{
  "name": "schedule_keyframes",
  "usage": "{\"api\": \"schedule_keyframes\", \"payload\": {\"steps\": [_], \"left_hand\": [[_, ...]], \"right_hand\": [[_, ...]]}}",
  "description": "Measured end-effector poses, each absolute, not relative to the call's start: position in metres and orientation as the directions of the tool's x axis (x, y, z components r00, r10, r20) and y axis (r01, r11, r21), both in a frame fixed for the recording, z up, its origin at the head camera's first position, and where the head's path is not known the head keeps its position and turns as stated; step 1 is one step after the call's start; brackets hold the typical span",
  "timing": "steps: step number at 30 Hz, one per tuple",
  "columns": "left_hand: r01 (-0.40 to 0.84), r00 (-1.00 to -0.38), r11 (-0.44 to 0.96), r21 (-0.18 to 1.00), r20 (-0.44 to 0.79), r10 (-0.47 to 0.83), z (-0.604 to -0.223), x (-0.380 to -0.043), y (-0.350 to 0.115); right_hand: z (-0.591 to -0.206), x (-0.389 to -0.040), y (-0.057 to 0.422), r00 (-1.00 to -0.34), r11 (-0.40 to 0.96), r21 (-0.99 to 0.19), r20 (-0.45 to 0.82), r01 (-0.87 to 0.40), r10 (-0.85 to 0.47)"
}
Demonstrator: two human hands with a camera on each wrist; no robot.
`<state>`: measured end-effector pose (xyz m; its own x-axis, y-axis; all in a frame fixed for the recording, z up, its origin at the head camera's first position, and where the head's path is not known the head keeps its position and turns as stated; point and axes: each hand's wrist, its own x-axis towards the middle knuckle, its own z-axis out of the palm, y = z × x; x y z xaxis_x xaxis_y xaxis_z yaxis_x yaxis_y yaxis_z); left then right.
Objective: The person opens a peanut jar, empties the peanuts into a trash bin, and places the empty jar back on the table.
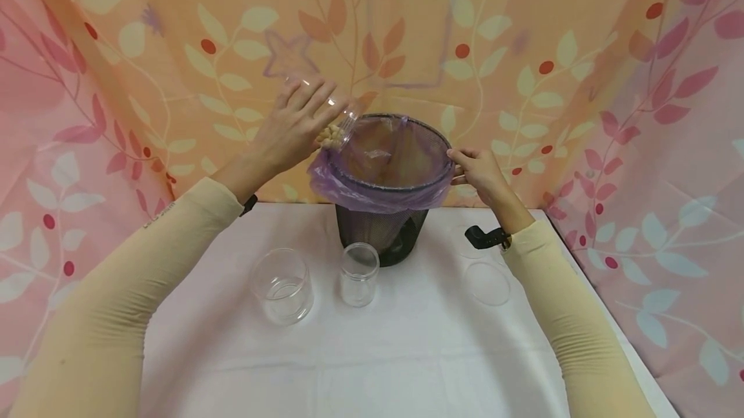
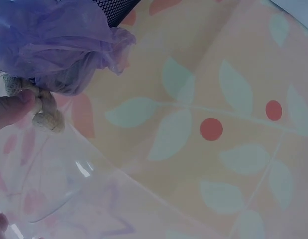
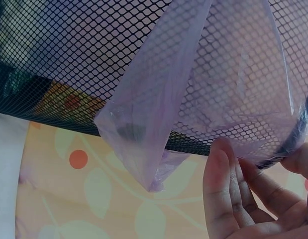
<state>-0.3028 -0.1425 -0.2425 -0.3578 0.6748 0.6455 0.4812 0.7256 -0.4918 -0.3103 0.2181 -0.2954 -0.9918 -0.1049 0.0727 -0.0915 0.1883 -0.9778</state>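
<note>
My left hand [image 1: 290,127] grips a clear plastic jar [image 1: 344,113], tipped mouth-down over the left rim of a black mesh bin [image 1: 380,237]. Pale peanuts [image 1: 330,137] crowd at the jar's mouth. A purple bag [image 1: 372,188] lines the bin and folds over its rim. My right hand [image 1: 479,172] pinches the bin's right rim. In the left wrist view the thumb [image 2: 12,109] lies by the peanuts [image 2: 47,117], just under the bag's [image 2: 54,45] edge, with the jar [image 2: 59,189] below. In the right wrist view fingers [image 3: 228,194] sit beneath the mesh [image 3: 94,59] and bag [image 3: 144,134].
On the white tablecloth [image 1: 378,353] in front of the bin stand a wide clear jar [image 1: 283,285] and a narrow clear jar [image 1: 359,274], both without lids. A clear lid [image 1: 488,283] lies near my right forearm. Leaf-patterned cloth [image 1: 523,50] hangs close behind and beside the table.
</note>
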Motion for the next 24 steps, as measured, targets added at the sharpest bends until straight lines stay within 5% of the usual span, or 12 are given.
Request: {"api": "schedule_keyframes", "payload": {"steps": [8,24], "left_hand": [[0.465,-0.314,0.652,-0.599,0.577,0.754,-0.2422,-0.3015,-0.1383],[0.475,-0.322,0.662,-0.580,0.586,0.744,-0.2435,-0.3012,-0.1348]], "right_hand": [[-0.2970,-0.3107,0.2173,-0.991,0.173,-0.980,0.082,-0.100,-0.109],[-0.2951,-0.3097,0.2185,-0.991,0.179,-0.979,0.077,-0.096,-0.111]]}}
